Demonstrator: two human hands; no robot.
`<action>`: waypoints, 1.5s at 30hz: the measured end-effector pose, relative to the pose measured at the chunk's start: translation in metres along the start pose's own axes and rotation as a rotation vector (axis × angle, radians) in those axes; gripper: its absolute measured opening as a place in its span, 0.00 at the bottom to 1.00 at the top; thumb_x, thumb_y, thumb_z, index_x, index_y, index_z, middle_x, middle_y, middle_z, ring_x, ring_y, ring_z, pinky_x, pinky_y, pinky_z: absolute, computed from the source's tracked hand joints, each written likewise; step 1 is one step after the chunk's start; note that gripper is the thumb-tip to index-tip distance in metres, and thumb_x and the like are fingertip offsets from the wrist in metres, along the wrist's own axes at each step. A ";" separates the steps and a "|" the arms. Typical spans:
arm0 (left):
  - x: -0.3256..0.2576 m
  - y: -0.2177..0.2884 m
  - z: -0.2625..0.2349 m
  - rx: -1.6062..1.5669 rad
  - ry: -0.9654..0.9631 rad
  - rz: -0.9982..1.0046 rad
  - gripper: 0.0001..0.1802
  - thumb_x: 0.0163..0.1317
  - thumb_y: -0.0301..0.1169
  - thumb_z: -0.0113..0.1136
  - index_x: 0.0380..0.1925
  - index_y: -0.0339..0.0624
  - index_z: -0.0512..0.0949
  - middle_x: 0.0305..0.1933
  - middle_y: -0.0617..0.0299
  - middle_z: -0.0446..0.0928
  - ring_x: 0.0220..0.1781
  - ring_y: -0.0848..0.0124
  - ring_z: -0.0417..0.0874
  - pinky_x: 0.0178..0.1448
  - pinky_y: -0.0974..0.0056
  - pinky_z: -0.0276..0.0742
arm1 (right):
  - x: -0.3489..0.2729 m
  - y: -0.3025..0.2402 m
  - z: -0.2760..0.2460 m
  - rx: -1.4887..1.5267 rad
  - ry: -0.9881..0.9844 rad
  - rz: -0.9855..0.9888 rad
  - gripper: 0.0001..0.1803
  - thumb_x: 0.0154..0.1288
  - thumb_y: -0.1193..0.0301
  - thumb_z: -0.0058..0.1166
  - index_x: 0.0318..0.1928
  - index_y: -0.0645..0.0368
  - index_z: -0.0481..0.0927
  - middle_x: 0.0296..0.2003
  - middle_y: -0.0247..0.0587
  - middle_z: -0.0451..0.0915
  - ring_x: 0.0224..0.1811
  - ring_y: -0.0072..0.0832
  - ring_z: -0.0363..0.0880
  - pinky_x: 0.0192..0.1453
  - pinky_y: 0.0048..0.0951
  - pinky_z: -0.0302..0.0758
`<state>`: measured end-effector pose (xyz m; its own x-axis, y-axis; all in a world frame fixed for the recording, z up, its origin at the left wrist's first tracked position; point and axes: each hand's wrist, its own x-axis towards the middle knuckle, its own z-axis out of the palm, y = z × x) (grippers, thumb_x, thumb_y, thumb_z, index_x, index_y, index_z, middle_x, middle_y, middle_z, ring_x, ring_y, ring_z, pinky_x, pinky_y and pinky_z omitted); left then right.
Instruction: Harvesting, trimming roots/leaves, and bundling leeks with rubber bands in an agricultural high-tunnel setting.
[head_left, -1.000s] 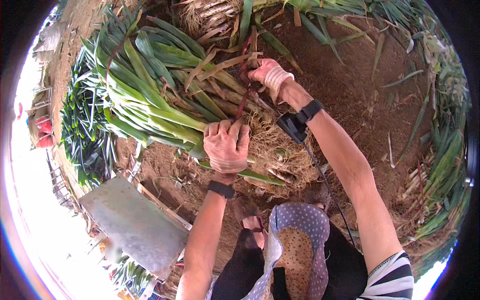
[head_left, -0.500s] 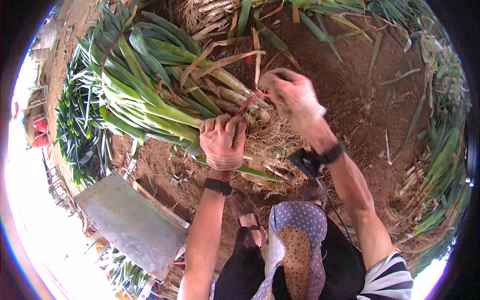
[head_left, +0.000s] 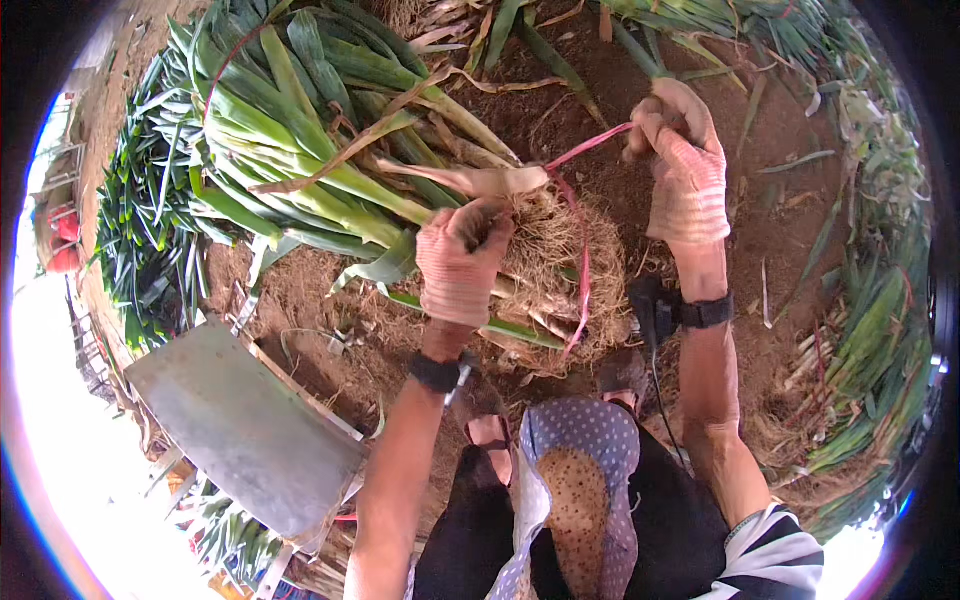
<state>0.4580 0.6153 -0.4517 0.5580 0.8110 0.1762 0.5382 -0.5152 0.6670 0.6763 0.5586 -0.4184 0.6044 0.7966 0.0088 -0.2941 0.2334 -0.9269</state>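
A bundle of leeks (head_left: 350,180) lies on the ground before me, green leaves to the far left and a mass of pale roots (head_left: 545,235) to the right. My right hand (head_left: 685,165), in a pinkish work glove, is closed on a pink string (head_left: 595,145) right of the roots. The string runs taut to the white end of one leek, and another length hangs over the roots toward my feet. My left hand (head_left: 465,260), gloved alike, rests against the bundle's near side by the root ends. Its fingers are curled; what they hold is hidden.
A metal sheet (head_left: 250,425) on a frame stands at the lower left. More leeks (head_left: 150,220) are piled at the far left, and others (head_left: 860,390) curve along the right side. Loose leaves and root scraps litter the brown soil (head_left: 770,200).
My right hand has moved right, away from the bundle, drawing the pink string out. My left hand has shifted slightly right, its fingers now curled at the root ends.
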 end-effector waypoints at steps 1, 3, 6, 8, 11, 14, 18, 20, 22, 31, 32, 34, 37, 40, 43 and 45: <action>-0.004 0.013 0.003 -0.424 0.047 -0.283 0.11 0.49 0.28 0.63 0.34 0.38 0.77 0.27 0.61 0.77 0.27 0.67 0.75 0.35 0.63 0.70 | 0.002 0.005 -0.006 -0.170 0.119 -0.039 0.21 0.54 0.77 0.59 0.51 0.59 0.72 0.35 0.38 0.72 0.32 0.23 0.72 0.36 0.23 0.74; -0.015 0.027 -0.017 -0.966 0.028 -0.638 0.18 0.51 0.20 0.60 0.44 0.34 0.73 0.28 0.65 0.75 0.26 0.77 0.74 0.32 0.72 0.69 | 0.002 0.011 -0.015 -0.544 0.268 -0.029 0.35 0.45 0.83 0.63 0.57 0.50 0.69 0.48 0.41 0.68 0.45 0.25 0.70 0.48 0.26 0.75; -0.039 0.041 -0.046 -1.343 0.110 -0.645 0.18 0.50 0.17 0.58 0.44 0.34 0.72 0.27 0.64 0.74 0.26 0.77 0.73 0.32 0.71 0.70 | -0.016 0.026 -0.023 -1.106 0.176 -0.061 0.34 0.46 0.70 0.65 0.58 0.49 0.68 0.48 0.42 0.69 0.45 0.29 0.73 0.49 0.29 0.74; -0.052 0.043 -0.060 -1.332 0.227 -0.594 0.18 0.51 0.17 0.57 0.45 0.34 0.71 0.26 0.64 0.73 0.24 0.78 0.72 0.30 0.72 0.69 | -0.029 0.023 -0.017 -1.218 0.203 0.048 0.31 0.49 0.67 0.62 0.56 0.49 0.70 0.48 0.42 0.71 0.45 0.33 0.75 0.49 0.32 0.74; -0.057 0.048 -0.110 -1.424 0.414 -0.480 0.17 0.53 0.19 0.56 0.45 0.36 0.71 0.23 0.65 0.71 0.19 0.80 0.68 0.24 0.72 0.65 | -0.050 0.003 -0.010 -1.281 0.017 0.090 0.21 0.53 0.68 0.59 0.50 0.51 0.75 0.46 0.42 0.75 0.43 0.34 0.78 0.47 0.32 0.75; -0.081 0.048 -0.166 -1.565 0.446 -0.282 0.16 0.56 0.24 0.57 0.45 0.37 0.70 0.19 0.68 0.65 0.14 0.80 0.60 0.17 0.72 0.56 | -0.085 -0.044 0.008 -1.436 -0.158 0.095 0.15 0.57 0.64 0.54 0.46 0.52 0.78 0.44 0.42 0.77 0.43 0.35 0.78 0.46 0.32 0.75; -0.135 0.092 -0.216 -1.357 0.787 -0.300 0.16 0.57 0.27 0.59 0.45 0.39 0.71 0.17 0.67 0.62 0.14 0.79 0.59 0.17 0.74 0.53 | -0.128 -0.108 -0.027 -1.523 -0.181 0.115 0.15 0.57 0.63 0.51 0.44 0.53 0.79 0.42 0.44 0.78 0.45 0.41 0.77 0.47 0.34 0.74; -0.179 0.109 -0.252 -1.309 0.798 -0.312 0.16 0.56 0.27 0.61 0.44 0.40 0.72 0.18 0.67 0.64 0.13 0.78 0.59 0.16 0.74 0.53 | -0.157 -0.146 -0.048 -1.625 -0.159 0.097 0.15 0.56 0.64 0.51 0.44 0.53 0.79 0.41 0.43 0.79 0.45 0.42 0.77 0.49 0.35 0.73; -0.217 0.124 -0.292 -1.302 0.759 -0.327 0.14 0.54 0.28 0.63 0.40 0.39 0.73 0.20 0.64 0.68 0.13 0.79 0.61 0.16 0.74 0.54 | -0.185 -0.193 -0.067 -1.618 -0.091 0.096 0.15 0.56 0.64 0.50 0.43 0.52 0.79 0.42 0.43 0.79 0.45 0.41 0.77 0.50 0.36 0.72; -0.474 0.149 -0.449 -0.490 1.208 -0.735 0.14 0.59 0.26 0.53 0.46 0.38 0.72 0.21 0.72 0.67 0.18 0.85 0.62 0.20 0.79 0.54 | -0.288 -0.293 -0.096 -1.309 0.130 0.323 0.15 0.58 0.71 0.51 0.46 0.59 0.78 0.41 0.36 0.81 0.37 0.25 0.76 0.43 0.25 0.73; -0.509 0.148 -0.460 -0.551 1.200 -0.631 0.14 0.60 0.25 0.51 0.47 0.38 0.73 0.22 0.74 0.67 0.21 0.86 0.62 0.23 0.79 0.54 | -0.296 -0.303 -0.076 -1.213 0.176 0.422 0.14 0.59 0.71 0.52 0.46 0.59 0.78 0.41 0.34 0.80 0.35 0.21 0.75 0.41 0.23 0.73; -0.558 0.154 -0.473 -0.388 1.277 -0.668 0.13 0.60 0.26 0.53 0.45 0.38 0.75 0.23 0.75 0.67 0.21 0.86 0.60 0.22 0.77 0.53 | -0.297 -0.310 -0.130 -1.287 0.071 0.257 0.15 0.59 0.71 0.52 0.47 0.57 0.78 0.41 0.33 0.80 0.33 0.18 0.73 0.34 0.21 0.72; -0.619 0.165 -0.477 -0.467 1.633 -0.761 0.12 0.57 0.27 0.58 0.42 0.39 0.75 0.20 0.71 0.68 0.16 0.84 0.59 0.20 0.76 0.53 | -0.289 -0.311 -0.147 -1.256 0.116 0.331 0.17 0.59 0.72 0.50 0.50 0.58 0.77 0.41 0.34 0.79 0.31 0.19 0.74 0.28 0.20 0.70; -0.699 0.181 -0.473 -0.614 1.783 -0.559 0.10 0.57 0.27 0.59 0.40 0.39 0.76 0.20 0.68 0.69 0.17 0.80 0.63 0.21 0.74 0.58 | -0.291 -0.303 -0.143 -1.244 0.061 0.372 0.16 0.59 0.74 0.47 0.49 0.59 0.76 0.32 0.35 0.79 0.18 0.17 0.68 0.18 0.19 0.64; -0.749 0.178 -0.457 -0.631 2.009 -0.591 0.09 0.55 0.25 0.60 0.36 0.37 0.76 0.23 0.63 0.74 0.21 0.76 0.70 0.25 0.73 0.65 | -0.288 -0.296 -0.140 -1.270 0.004 0.354 0.16 0.60 0.73 0.46 0.49 0.58 0.76 0.26 0.33 0.76 0.16 0.17 0.68 0.16 0.19 0.62; -0.775 0.177 -0.449 -0.651 2.019 -0.647 0.08 0.54 0.24 0.61 0.35 0.36 0.76 0.24 0.61 0.75 0.22 0.74 0.72 0.27 0.72 0.67 | -0.289 -0.296 -0.133 -1.271 -0.022 0.380 0.16 0.60 0.73 0.46 0.50 0.57 0.76 0.24 0.32 0.75 0.15 0.17 0.68 0.15 0.19 0.62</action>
<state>-0.1629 0.0198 -0.1456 -0.9872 0.1273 -0.0965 -0.1357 -0.3497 0.9270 0.6871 0.1850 -0.1962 0.6238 0.7075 -0.3322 0.4589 -0.6756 -0.5770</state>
